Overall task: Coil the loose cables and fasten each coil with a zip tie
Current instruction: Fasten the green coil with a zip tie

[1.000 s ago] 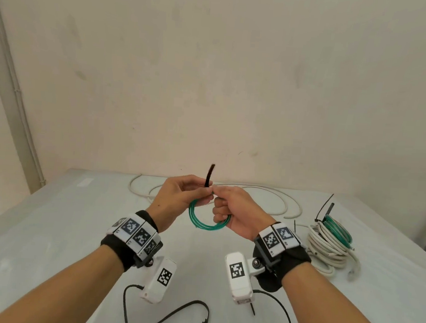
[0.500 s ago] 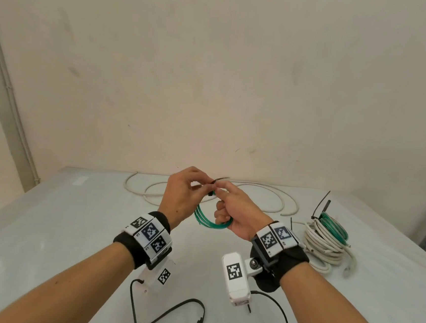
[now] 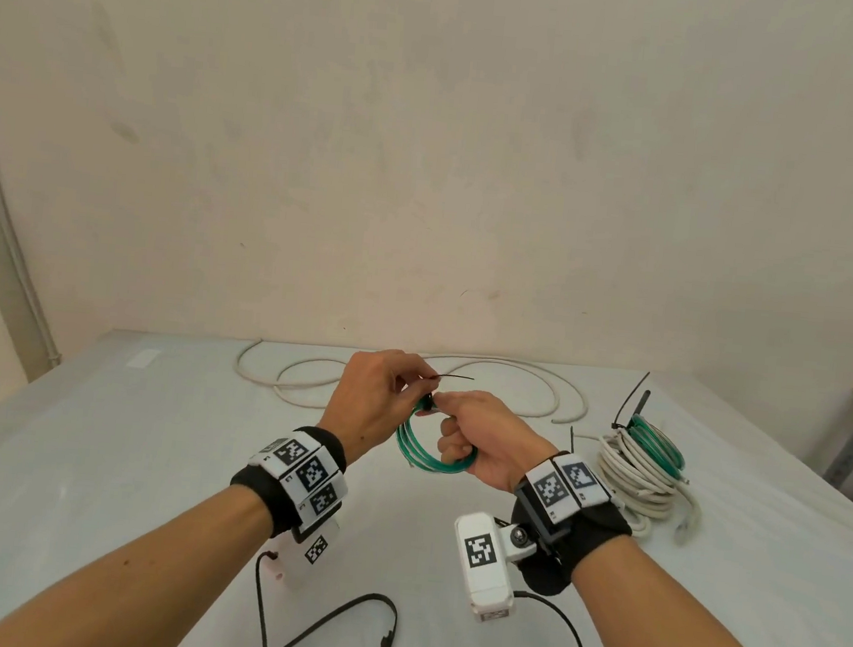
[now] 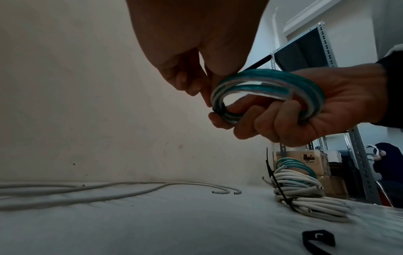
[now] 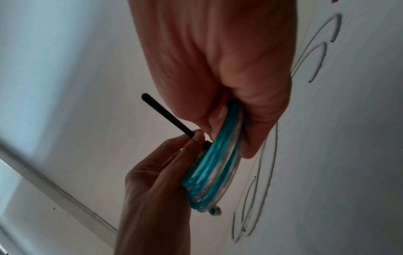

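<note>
**Zip tie being cinched on the green coil; one long white cable left to do**

The small green coil (image 3: 433, 450) is held up above the middle of the table (image 3: 93, 449), between both hands. The right hand (image 3: 486, 439) has its fingers curled through the ring and grips it. A black zip tie (image 4: 219, 110) is wrapped round the strands at the coil's far-left edge, and the left hand (image 3: 374, 401) pinches the tie's free tail (image 3: 456, 377), which sticks out to the right above the right hand. The tie looks threaded through its head, so this step is probably the pull to tighten; how snug it sits cannot be told.

To the right lies a bundle of finished work: a white coil (image 3: 638, 476) with another green coil (image 3: 656, 439) resting on it, black tie tails standing up from them. At the far side of the table a long white cable (image 3: 410, 368) lies in loose loops, uncoiled. Near the person a spare zip tie (image 3: 341, 620) lies open on the surface, likely meant for that cable. Judged so, most of the task is done.
</note>
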### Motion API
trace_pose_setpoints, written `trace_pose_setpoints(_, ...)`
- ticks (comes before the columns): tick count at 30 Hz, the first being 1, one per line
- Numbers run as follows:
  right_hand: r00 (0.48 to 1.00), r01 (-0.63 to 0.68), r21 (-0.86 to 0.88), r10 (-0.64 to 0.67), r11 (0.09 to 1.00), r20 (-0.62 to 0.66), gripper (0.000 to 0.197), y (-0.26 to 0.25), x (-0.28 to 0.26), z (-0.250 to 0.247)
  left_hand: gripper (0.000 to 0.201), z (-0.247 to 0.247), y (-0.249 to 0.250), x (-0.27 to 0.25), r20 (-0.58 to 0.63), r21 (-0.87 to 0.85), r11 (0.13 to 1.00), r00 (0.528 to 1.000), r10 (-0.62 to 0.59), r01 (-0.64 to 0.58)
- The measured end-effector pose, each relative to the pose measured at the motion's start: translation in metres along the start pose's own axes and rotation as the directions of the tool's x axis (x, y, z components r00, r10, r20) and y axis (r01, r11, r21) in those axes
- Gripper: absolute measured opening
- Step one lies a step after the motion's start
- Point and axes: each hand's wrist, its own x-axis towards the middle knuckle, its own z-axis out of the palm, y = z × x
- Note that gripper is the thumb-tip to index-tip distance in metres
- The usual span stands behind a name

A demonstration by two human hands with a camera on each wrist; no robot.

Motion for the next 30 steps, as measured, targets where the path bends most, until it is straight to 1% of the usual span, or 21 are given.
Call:
trace_pose_setpoints(2,1.0,-0.025,0.011,0.025,1.0,-0.013,0.029,0.0,0.0,-0.006,0.005,0.004,0.001,0.001,0.052,-0.044,0.996,0.996,-0.076,0.079)
trace_pose_setpoints(3,0.999,-0.038,0.043,0.039,0.998,-0.017,0.027,0.001,0.0,-0.01,0.005,0.005,0.002,0.003,0.088,-0.092,0.984,0.986,-0.143,0.151)
trace_pose_setpoints(4,0.999,-0.048,0.095,0.05,0.994,-0.018,0.024,0.001,0.001,-0.016,0.007,0.006,0.004,0.004,0.129,-0.157,0.957,0.966,-0.226,0.245)
trace_pose_setpoints(5,0.999,-0.048,0.154,0.051,0.987,-0.015,0.022,0.001,0.002,-0.022,0.014,0.007,0.006,0.005,0.186,-0.234,0.907,0.932,-0.312,0.35)
trace_pose_setpoints(6,0.999,-0.038,0.207,0.042,0.978,-0.015,0.02,0.001,0.004,-0.028,0.023,0.008,0.009,0.006,0.267,-0.315,0.832,0.884,-0.383,0.456)
trace_pose_setpoints(7,0.999,-0.025,0.247,0.031,0.969,-0.02,0.019,0.0,0.005,-0.034,0.029,0.01,0.013,0.006,0.356,-0.374,0.749,0.831,-0.428,0.546)
trace_pose_setpoints(8,0.999,-0.014,0.274,0.023,0.962,-0.031,0.017,-0.001,0.007,-0.04,0.03,0.012,0.016,0.005,0.422,-0.399,0.69,0.789,-0.446,0.603)
trace_pose_setpoints(9,0.999,-0.007,0.283,0.018,0.959,-0.038,0.015,-0.003,0.008,-0.045,0.028,0.014,0.018,0.004,0.445,-0.409,0.663,0.772,-0.454,0.626)
trace_pose_setpoints(11,0.999,0.006,0.235,0.004,0.972,-0.042,0.011,-0.008,0.008,-0.053,0.02,0.02,0.02,0.006,0.418,-0.431,0.639,0.769,-0.484,0.637)
trace_pose_setpoints(12,0.999,0.018,0.159,-0.01,0.987,-0.051,0.009,-0.01,0.006,-0.056,0.018,0.023,0.019,0.009,0.386,-0.438,0.634,0.77,-0.508,0.638)
trace_pose_setpoints(14,0.994,0.036,-0.102,-0.047,0.994,-0.1,0.007,-0.011,0.003,-0.063,0.016,0.031,0.016,0.014,0.327,-0.438,0.629,0.765,-0.554,0.642)
trace_pose_setpoints(15,0.988,0.033,-0.254,-0.069,0.967,-0.135,0.007,-0.01,0.002,-0.067,0.015,0.035,0.014,0.016,0.311,-0.432,0.63,0.762,-0.568,0.646)
trace_pose_setpoints(17,0.973,0.009,-0.495,-0.122,0.869,-0.196,0.008,-0.006,0.004,-0.076,0.016,0.044,0.011,0.018,0.323,-0.415,0.626,0.75,-0.578,0.66)
trace_pose_setpoints(20,0.929,-0.052,-0.687,-0.218,0.724,-0.3,0.004,0.002,0.013,-0.09,0.02,0.055,0.008,0.014,0.443,-0.375,0.598,0.704,-0.555,0.708)
trace_pose_setpoints(22,0.891,-0.119,-0.759,-0.268,0.64,-0.366,0.014,0.006,0.019,-0.098,0.023,0.058,0.005,0.009,0.514,-0.311,0.604,0.665,-0.542,0.734)
trace_pose_setpoints(24,0.87,-0.201,-0.827,-0.293,0.525,-0.398,0.025,0.012,0.024,-0.105,0.024,0.058,0.0,0.006,0.55,-0.251,0.616,0.634,-0.544,0.747)
trace_pose_setpoints(26,0.864,-0.278,-0.875,-0.296,0.396,-0.408,0.031,0.016,0.024,-0.106,0.024,0.054,-0.006,0.004,0.571,-0.213,0.622,0.613,-0.547,0.753)
trace_pose_setpoints(30,0.864,-0.364,-0.895,-0.266,0.256,-0.427,0.032,0.023,0.031,-0.106,0.024,0.042,-0.012,0.001,0.607,-0.155,0.643,0.586,-0.536,0.75)
